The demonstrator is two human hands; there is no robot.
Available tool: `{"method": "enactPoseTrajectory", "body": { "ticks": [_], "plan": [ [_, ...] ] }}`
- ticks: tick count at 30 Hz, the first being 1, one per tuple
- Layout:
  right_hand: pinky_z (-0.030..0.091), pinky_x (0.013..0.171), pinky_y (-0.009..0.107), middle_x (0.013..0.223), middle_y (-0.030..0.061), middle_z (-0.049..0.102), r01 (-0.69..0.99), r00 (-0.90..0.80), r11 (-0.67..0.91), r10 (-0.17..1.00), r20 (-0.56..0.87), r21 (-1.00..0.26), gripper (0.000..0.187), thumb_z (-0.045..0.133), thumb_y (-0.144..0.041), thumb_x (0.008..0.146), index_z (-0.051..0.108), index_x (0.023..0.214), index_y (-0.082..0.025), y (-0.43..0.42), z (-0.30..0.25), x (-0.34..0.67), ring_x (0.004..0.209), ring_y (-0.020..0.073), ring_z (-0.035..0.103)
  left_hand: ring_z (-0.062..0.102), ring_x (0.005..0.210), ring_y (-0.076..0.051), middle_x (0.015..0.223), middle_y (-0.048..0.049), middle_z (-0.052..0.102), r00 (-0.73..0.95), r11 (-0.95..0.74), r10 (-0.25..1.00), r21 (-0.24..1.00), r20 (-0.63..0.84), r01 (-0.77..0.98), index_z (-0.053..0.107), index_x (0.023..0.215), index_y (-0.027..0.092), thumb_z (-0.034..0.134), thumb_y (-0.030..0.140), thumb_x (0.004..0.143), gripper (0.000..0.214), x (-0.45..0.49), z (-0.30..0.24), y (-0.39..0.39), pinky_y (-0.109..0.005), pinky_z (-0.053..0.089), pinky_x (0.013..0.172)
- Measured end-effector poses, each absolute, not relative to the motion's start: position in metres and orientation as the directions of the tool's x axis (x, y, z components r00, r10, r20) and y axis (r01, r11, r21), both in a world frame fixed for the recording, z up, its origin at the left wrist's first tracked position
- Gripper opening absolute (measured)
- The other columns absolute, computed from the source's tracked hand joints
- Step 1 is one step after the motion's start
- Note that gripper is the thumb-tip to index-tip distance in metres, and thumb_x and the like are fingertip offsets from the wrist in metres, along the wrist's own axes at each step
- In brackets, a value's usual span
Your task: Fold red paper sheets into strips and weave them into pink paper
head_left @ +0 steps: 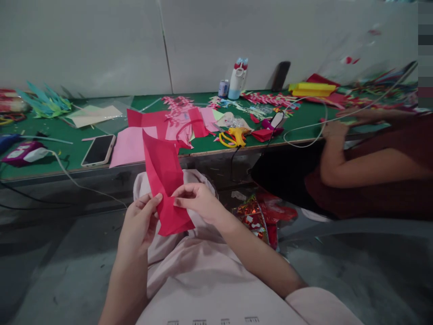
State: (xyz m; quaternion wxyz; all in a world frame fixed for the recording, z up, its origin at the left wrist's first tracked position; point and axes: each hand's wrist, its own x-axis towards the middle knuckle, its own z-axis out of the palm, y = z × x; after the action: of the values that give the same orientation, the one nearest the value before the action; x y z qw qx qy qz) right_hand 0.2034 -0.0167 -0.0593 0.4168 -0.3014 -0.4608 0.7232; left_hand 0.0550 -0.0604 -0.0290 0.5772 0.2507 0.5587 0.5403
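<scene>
A folded sheet of red paper (pixel 165 171) is held above my lap, its far end reaching up in front of the table edge. My left hand (pixel 140 221) pinches its left side, the thumb lying on top of the paper. From the right, my right hand (pixel 196 201) grips the paper near its middle between thumb and fingers. Beyond the red paper, a pink paper sheet (pixel 130 144) lies on the green table, next to a phone (pixel 99 150) with a dark screen.
On the green table (pixel 203 152) are yellow-handled scissors or a similar yellow tool (pixel 237 135), paper scraps, a white bottle (pixel 237 81), a can (pixel 223 88) and a purple device (pixel 25 153) with a cord. At right, another person's arm (pixel 338 153) rests over the table. A shiny red bag (pixel 257 221) lies below.
</scene>
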Motion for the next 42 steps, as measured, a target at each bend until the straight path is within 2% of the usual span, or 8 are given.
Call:
{"method": "enactPoseTrajectory", "body": {
  "ticks": [4,10,14,19,27,33,36,42],
  "plan": [
    [0.045,0.074,0.025,0.074,-0.0018,0.064,-0.299,-0.493,-0.213,0.869,-0.040,-0.930,0.030,0.082,-0.037,0.059,0.070,0.077,-0.017,-0.014,-0.057,0.207,0.071,0.0101,0.057,0.046,0.035,-0.007,0.049,0.0061,0.055,-0.197,0.299,0.907,0.897,-0.373,-0.326,0.063,0.072,0.017,0.080,0.034,0.058,0.028,0.055,-0.033,-0.059,-0.018,0.042,0.039],
    [0.045,0.068,0.024,0.071,-0.0006,0.063,-0.185,-0.495,-0.075,0.868,0.028,-0.980,0.025,0.080,-0.031,0.061,0.069,0.076,-0.015,-0.006,-0.054,0.216,0.068,0.0101,0.056,0.062,0.059,-0.013,0.067,-0.0018,0.067,-0.126,0.237,0.953,0.936,-0.276,-0.260,0.066,0.076,0.014,0.083,0.034,0.059,0.031,0.056,-0.044,-0.057,-0.021,0.050,0.057],
    [0.042,0.054,0.019,0.063,-0.0030,0.060,-0.187,-0.402,-0.157,0.913,-0.070,-0.970,0.025,0.077,-0.034,0.063,0.063,0.071,-0.015,-0.005,-0.057,0.216,0.057,0.0069,0.052,0.062,0.065,-0.014,0.074,-0.0020,0.069,-0.078,0.194,0.973,0.956,-0.215,-0.220,0.068,0.085,0.015,0.079,0.036,0.066,0.031,0.055,-0.051,-0.057,-0.022,0.051,0.062],
    [0.039,0.043,0.016,0.055,-0.0028,0.060,-0.227,-0.430,-0.292,0.886,-0.173,-0.929,0.032,0.074,-0.043,0.065,0.059,0.066,-0.015,-0.005,-0.057,0.216,0.046,0.0058,0.053,0.063,0.070,-0.014,0.081,-0.0030,0.070,-0.050,0.167,0.982,0.960,-0.182,-0.224,0.067,0.089,0.016,0.077,0.038,0.069,0.031,0.054,-0.053,-0.057,-0.022,0.051,0.063],
    [0.043,0.040,0.015,0.049,-0.0043,0.060,-0.214,-0.439,-0.304,0.879,-0.187,-0.928,0.028,0.075,-0.036,0.064,0.060,0.069,-0.014,-0.003,-0.058,0.215,0.041,0.0060,0.054,0.067,0.085,-0.020,0.092,-0.0062,0.071,0.065,0.238,0.971,0.950,-0.230,-0.202,0.065,0.094,0.016,0.085,0.024,0.057,0.043,0.054,-0.048,-0.057,-0.028,0.054,0.074],
    [0.043,0.040,0.016,0.047,-0.0050,0.058,-0.192,-0.409,-0.255,0.899,-0.159,-0.948,0.029,0.076,-0.038,0.064,0.060,0.070,-0.014,-0.005,-0.056,0.212,0.041,0.0060,0.053,0.069,0.078,-0.020,0.088,-0.0046,0.072,0.037,0.281,0.959,0.940,-0.279,-0.194,0.059,0.102,0.017,0.087,0.015,0.046,0.063,0.059,-0.047,-0.058,-0.029,0.056,0.069],
    [0.043,0.041,0.016,0.049,-0.0040,0.058,-0.185,-0.391,-0.260,0.904,-0.171,-0.948,0.030,0.076,-0.038,0.065,0.060,0.072,-0.014,-0.006,-0.056,0.213,0.044,0.0072,0.055,0.070,0.073,-0.020,0.082,-0.0021,0.071,-0.002,0.292,0.954,0.928,-0.300,-0.231,0.055,0.099,0.018,0.087,0.016,0.046,0.061,0.062,-0.044,-0.058,-0.030,0.057,0.067],
    [0.044,0.048,0.019,0.054,-0.0039,0.059,-0.113,-0.474,-0.254,0.864,-0.172,-0.961,0.037,0.083,-0.035,0.053,0.061,0.072,-0.013,-0.004,-0.055,0.223,0.049,0.0071,0.053,0.069,0.065,-0.018,0.076,0.0010,0.071,-0.019,0.309,0.946,0.920,-0.323,-0.242,0.052,0.099,0.020,0.087,0.017,0.045,0.064,0.064,-0.039,-0.058,-0.027,0.055,0.060]
  ]
}}
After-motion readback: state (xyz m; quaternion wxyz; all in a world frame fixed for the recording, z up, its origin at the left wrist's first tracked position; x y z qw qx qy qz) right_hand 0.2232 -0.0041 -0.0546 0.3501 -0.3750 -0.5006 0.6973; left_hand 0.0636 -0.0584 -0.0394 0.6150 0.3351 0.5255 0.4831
